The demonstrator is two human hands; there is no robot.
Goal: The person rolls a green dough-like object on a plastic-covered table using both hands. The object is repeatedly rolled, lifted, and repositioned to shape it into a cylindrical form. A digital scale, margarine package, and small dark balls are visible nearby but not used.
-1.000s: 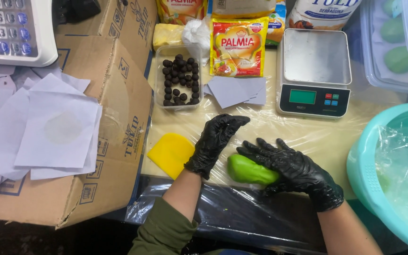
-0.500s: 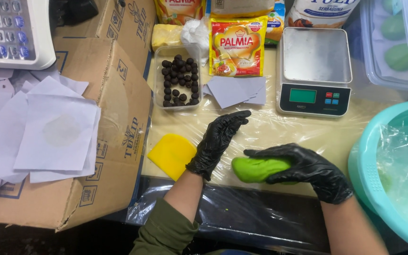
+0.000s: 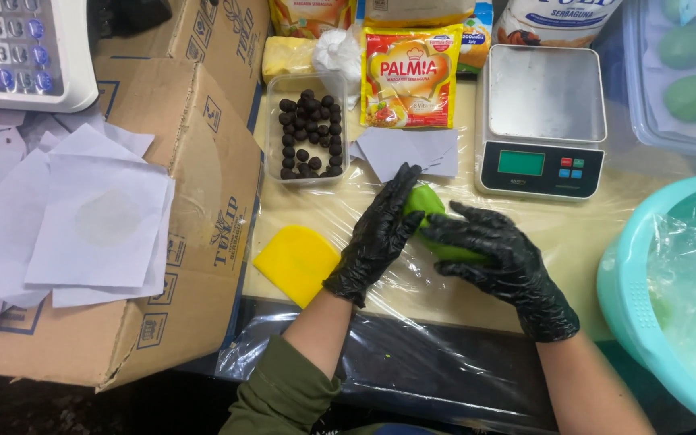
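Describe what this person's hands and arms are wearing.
Both the left hand and the right hand wear glossy black disposable gloves that end at the wrist, wrinkled over the fingers. The left arm has an olive-green sleeve pushed up past the forearm. The right forearm is bare, with no sleeve in view.

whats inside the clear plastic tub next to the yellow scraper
The clear tub holds many small dark balls, heaped toward its far end. Any beneath the top layer are covered and can't be counted.
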